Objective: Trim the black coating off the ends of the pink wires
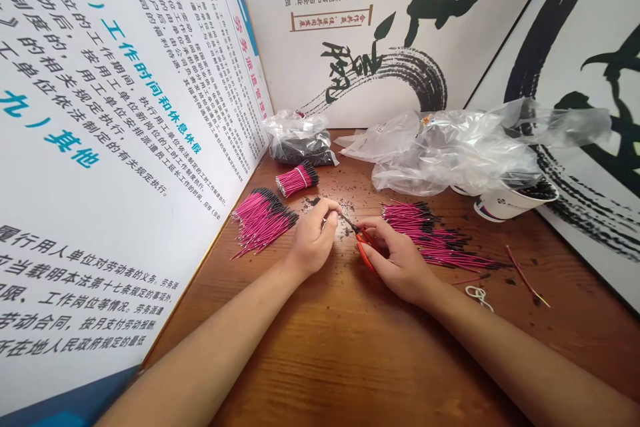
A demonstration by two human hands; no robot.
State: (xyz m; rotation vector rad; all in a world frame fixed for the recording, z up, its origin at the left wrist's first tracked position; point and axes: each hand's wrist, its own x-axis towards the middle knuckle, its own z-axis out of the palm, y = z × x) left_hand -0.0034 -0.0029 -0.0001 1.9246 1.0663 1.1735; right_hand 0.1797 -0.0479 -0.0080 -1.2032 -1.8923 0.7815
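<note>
My left hand (315, 235) is closed in a pinch on a thin wire (345, 217), of which only a short dark stretch shows. In my right hand (397, 257) is a pair of small cutters (367, 250) with orange-red handles, its jaws at the dark end of the wire. The fingers hide most of both things. Left of my left hand lies a fanned pile of pink wires (263, 220) with black ends. Beside my right hand spreads another pile of pink wires (425, 230), also black-ended.
Behind the hands are a tied bundle of pink wires (297, 179), a clear bag of black pieces (303, 145), crumpled plastic bags (440, 147) and a tilted paper cup (505, 207). A white cord (479, 296) and a loose wire (527, 277) lie right. Black scraps dot the wooden table (320, 353); printed boards surround it.
</note>
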